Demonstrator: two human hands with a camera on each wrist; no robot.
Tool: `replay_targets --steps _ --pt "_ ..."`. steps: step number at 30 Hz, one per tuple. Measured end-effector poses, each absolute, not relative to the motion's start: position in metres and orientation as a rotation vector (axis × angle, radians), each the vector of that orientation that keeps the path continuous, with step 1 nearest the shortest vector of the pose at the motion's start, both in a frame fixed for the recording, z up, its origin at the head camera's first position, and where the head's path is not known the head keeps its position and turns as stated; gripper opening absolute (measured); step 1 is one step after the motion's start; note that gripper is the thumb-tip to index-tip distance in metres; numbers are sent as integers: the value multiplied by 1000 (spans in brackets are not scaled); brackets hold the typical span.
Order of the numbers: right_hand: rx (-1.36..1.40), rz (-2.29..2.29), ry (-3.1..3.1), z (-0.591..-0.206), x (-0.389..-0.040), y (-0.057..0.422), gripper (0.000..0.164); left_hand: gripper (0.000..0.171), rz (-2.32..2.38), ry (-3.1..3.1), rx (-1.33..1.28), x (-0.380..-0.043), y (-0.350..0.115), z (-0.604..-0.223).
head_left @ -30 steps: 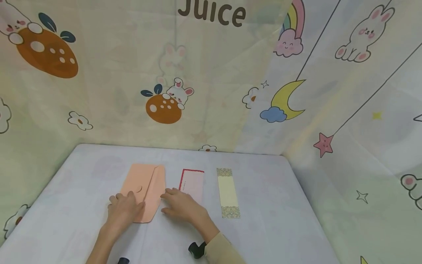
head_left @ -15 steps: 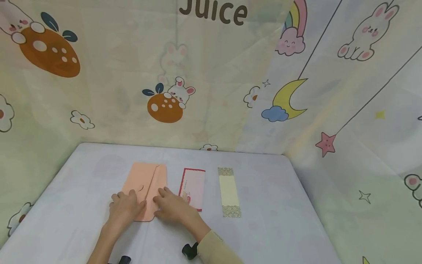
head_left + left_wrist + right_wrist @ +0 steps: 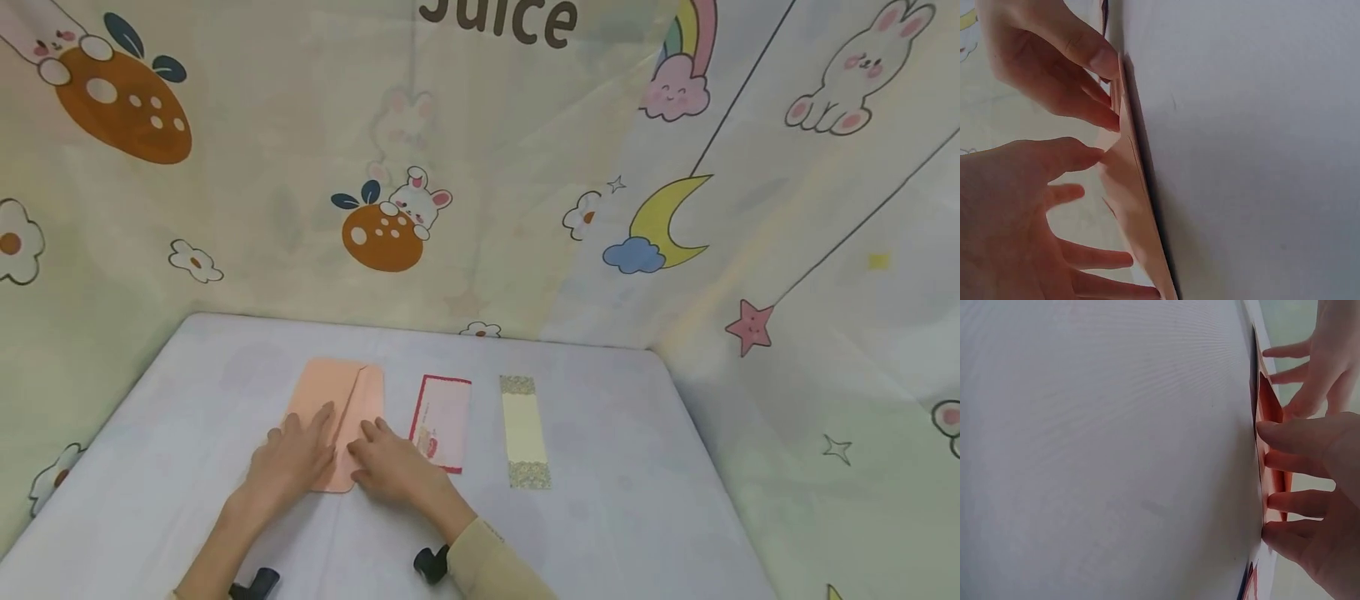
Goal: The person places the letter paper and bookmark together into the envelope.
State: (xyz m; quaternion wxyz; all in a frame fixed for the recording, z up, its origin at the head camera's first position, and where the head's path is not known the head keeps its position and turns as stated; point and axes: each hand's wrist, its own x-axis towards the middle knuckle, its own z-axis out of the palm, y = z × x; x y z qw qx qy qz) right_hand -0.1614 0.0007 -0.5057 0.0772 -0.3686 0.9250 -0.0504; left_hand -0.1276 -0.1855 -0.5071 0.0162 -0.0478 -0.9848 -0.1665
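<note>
A peach envelope lies on the white table, its flap along the right side. My left hand touches it from the left with fingers spread, the thumb near the flap's edge. From the right, my right hand rests its fingertips and thumb on the flap side. In the right wrist view the envelope shows a gap at the flap, its inside darker. The left wrist view has both the left hand and the right hand against the envelope's edge; neither hand's fingers curl round it.
Right of the envelope lies a pink card with a red border. Beyond it is a cream strip with patterned ends. Black wrist devices show near the forearms. A printed cloth hangs behind the table.
My right hand has moved left from the envelope's edge onto its flap side, uncovering more of the pink card. My left hand has shifted slightly, its index finger now reaching further forward.
</note>
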Motion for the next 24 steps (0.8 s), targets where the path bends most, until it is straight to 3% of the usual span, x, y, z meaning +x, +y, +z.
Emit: replay_targets --steps 7,19,21,24 --pt "-1096 -162 2765 -506 -165 1 39 41 -531 -3044 -284 -130 -186 -506" --pt "-1047 -174 2741 -501 -163 -1 39 21 -518 -3007 -485 -130 -197 -507" --pt "-1031 -171 2734 -502 -162 -2 39 26 -593 -3041 -513 -131 -202 -506" --pt "-1013 -172 2726 -502 -161 -2 40 47 -729 -3111 -518 -132 -209 -503"
